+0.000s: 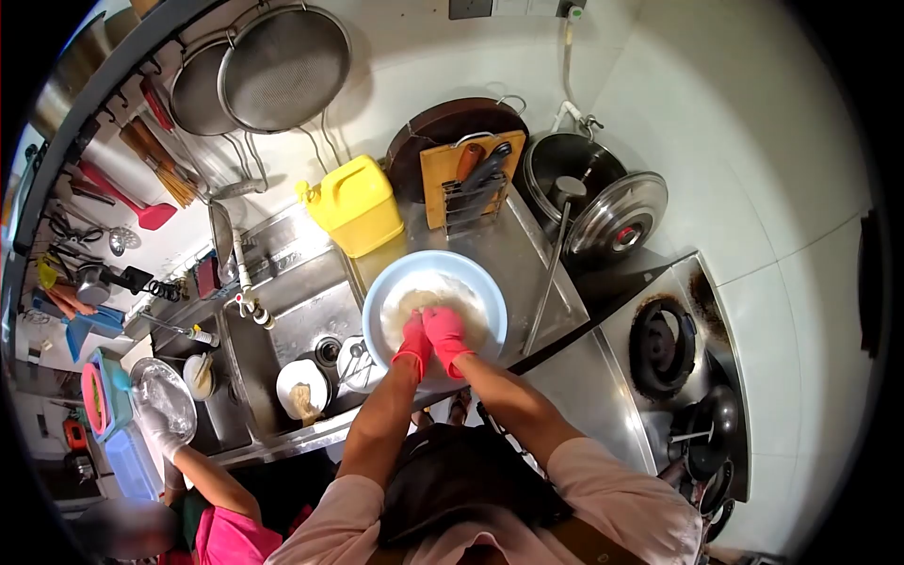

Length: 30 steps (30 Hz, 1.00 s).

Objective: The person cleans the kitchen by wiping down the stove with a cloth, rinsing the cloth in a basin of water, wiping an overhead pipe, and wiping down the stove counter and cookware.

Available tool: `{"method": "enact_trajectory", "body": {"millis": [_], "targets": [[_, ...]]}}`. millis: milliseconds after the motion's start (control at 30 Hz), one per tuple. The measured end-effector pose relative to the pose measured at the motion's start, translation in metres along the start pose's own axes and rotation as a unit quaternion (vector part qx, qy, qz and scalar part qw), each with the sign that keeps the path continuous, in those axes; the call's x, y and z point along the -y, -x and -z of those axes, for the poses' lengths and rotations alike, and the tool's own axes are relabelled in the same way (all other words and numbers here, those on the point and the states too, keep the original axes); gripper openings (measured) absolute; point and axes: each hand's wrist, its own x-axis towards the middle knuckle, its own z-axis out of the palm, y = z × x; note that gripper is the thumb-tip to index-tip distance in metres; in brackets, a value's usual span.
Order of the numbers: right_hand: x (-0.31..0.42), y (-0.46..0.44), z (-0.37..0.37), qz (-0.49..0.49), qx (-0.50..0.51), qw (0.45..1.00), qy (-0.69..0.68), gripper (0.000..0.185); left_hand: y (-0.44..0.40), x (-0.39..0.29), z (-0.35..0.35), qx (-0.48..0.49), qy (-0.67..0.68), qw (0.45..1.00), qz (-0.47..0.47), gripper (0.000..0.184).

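Both my hands wear pink rubber gloves and are together inside a light blue basin (375,292) at the counter's edge. Beige dough (480,327) with loose white flour (428,281) around it lies in the basin. My left hand (415,339) is closed and pressed into the dough. Against it, my right hand (445,331) is curled like a fist over the same dough. The fingertips of both hands are hidden in the mix.
A yellow jug (356,207), a knife rack (476,193) and a cutting board (435,184) stand behind the basin. Left is a sink (297,301) with white dishes (301,381); right, a stove burner (662,347). A co-worker's gloved hand (157,428) touches a metal bowl (165,395).
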Motion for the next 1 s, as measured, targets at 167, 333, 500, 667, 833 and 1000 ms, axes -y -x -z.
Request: {"method": "enact_trajectory", "body": {"millis": [167, 333, 500, 667, 833, 1000], "targets": [[-0.029, -0.027, 0.002, 0.075, -0.037, 0.993, 0.086, 0.041, -0.01, -0.015, 0.023, -0.05, -0.072, 0.995, -0.042, 0.021], [-0.048, -0.026, 0.015, 0.02, -0.053, 0.989, 0.134, 0.04, 0.027, -0.032, 0.01, -0.184, -0.148, 0.948, -0.212, 0.032], [-0.047, -0.023, -0.022, 0.045, -0.226, 0.97, -0.075, 0.038, 0.098, -0.045, -0.038, -0.067, 0.057, 0.996, -0.031, 0.052], [0.035, 0.025, 0.057, 0.038, -0.01, 0.921, -0.388, 0.032, 0.111, -0.055, -0.052, 0.091, 0.204, 0.954, 0.201, 0.07], [0.015, 0.031, 0.069, 0.071, 0.111, 0.883, -0.451, 0.014, 0.081, -0.066, -0.05, 0.127, 0.168, 0.967, 0.143, 0.04], [-0.016, -0.002, 0.066, 0.131, -0.097, 0.901, -0.402, 0.01, 0.045, -0.021, -0.023, 0.099, -0.068, 0.985, -0.123, 0.008]]}}
